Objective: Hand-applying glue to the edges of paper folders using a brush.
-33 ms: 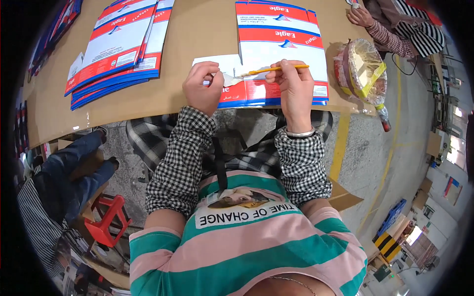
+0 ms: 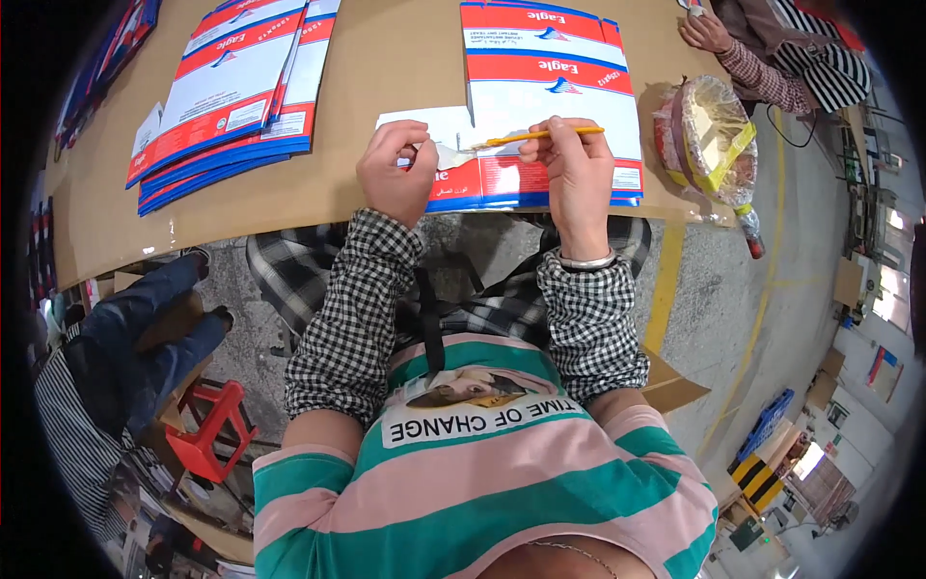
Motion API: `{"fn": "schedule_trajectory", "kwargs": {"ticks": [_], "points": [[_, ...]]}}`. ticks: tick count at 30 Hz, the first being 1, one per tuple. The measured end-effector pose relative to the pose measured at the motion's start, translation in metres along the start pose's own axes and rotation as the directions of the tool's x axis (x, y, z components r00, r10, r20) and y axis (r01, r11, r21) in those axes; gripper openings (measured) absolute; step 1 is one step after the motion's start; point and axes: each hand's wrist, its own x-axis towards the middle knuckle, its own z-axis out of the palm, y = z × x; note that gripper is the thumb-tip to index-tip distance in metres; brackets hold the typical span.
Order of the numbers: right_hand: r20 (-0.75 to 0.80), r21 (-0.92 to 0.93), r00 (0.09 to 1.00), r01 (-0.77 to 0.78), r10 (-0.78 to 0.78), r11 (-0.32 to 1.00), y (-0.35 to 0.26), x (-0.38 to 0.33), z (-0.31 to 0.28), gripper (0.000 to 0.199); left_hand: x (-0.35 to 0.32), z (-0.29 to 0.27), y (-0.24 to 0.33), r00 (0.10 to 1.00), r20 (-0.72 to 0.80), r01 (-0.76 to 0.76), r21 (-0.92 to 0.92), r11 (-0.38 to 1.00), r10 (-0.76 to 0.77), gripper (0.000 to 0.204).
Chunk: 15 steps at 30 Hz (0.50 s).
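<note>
Lying left to right, a yellow brush (image 2: 540, 136) is pinched by the right hand (image 2: 577, 172), tip pointing left toward a white flap (image 2: 451, 154) pinched by the left hand (image 2: 397, 169).

On the counter (image 2: 386, 58), a stack of flat cartons (image 2: 550, 87) lies at centre. A brush (image 2: 540, 136) sits across its near end, between the left hand (image 2: 395, 174) and right hand (image 2: 574, 179). A second stack (image 2: 231, 96) lies to its left, a wrapped tape bundle (image 2: 709, 135) to its right.
</note>
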Motion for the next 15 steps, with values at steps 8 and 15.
{"fn": "schedule_trajectory", "kwargs": {"ticks": [8,15], "points": [[0.023,-0.158,1.0,-0.008,0.012,0.987,-0.002,0.0005,-0.0028,0.013,0.0014,-0.0007,0.0012,0.999,0.032,0.017,-0.008,1.0,-0.017,0.004],[0.016,-0.146,0.999,-0.033,0.035,0.989,-0.002,0.002,-0.001,0.013,0.0004,-0.001,-0.0001,0.999,0.03,0.011,0.005,1.0,-0.011,0.004]]}}
